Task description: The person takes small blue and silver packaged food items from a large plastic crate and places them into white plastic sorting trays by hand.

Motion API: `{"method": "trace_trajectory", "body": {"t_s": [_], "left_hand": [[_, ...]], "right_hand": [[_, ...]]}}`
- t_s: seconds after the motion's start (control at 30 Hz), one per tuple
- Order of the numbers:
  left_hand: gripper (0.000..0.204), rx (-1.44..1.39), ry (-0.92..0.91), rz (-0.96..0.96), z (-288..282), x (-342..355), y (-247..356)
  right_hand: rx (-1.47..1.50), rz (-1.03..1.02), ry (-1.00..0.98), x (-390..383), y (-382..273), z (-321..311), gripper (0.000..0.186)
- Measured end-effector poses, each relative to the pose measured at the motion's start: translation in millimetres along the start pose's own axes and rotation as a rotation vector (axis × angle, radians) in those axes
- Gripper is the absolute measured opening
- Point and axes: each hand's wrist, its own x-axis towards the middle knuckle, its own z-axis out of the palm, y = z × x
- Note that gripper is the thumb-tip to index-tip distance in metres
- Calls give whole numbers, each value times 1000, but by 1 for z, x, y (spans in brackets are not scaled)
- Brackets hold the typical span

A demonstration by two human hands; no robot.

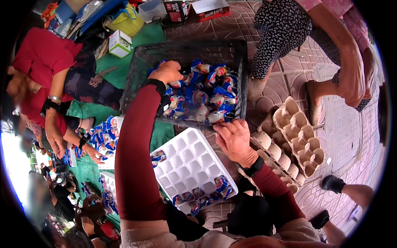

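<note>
A black plastic crate (142, 53) in front of me holds several egg-shaped packets (201, 98) in blue and clear wrapping. My left hand (166, 72) is over the packets at the crate's left, fingers curled; what lies under them is hidden. On the near right corner, my right hand (233, 140) is closed round the crate's rim. Below the crate lies a white egg tray (182, 161), tilted, with blue-wrapped packets in its near cups and a few at its left edge. My left forearm covers part of that tray.
Brown pulp egg trays (285, 144) stand to the right on the paved floor. At the left, a person in red (45, 62) reaches toward another packet-filled tray (108, 136) on green sheeting. Someone in patterned trousers (281, 29) sits at the far right. Boxes and a yellow bag (127, 22) lie beyond.
</note>
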Motion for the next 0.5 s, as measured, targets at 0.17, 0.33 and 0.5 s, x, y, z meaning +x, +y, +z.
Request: {"method": "trace_trajectory", "body": {"t_s": [0.17,0.33,0.5], "left_hand": [[57,-52,-77,131,58,63,42],[52,86,-128,138,102,105,95],[50,-9,103,164,132,116,65]], "right_hand": [[7,9,52,4,14,7,32],[27,-34,79,5,22,9,32],[71,-50,90,4,22,9,29]]}}
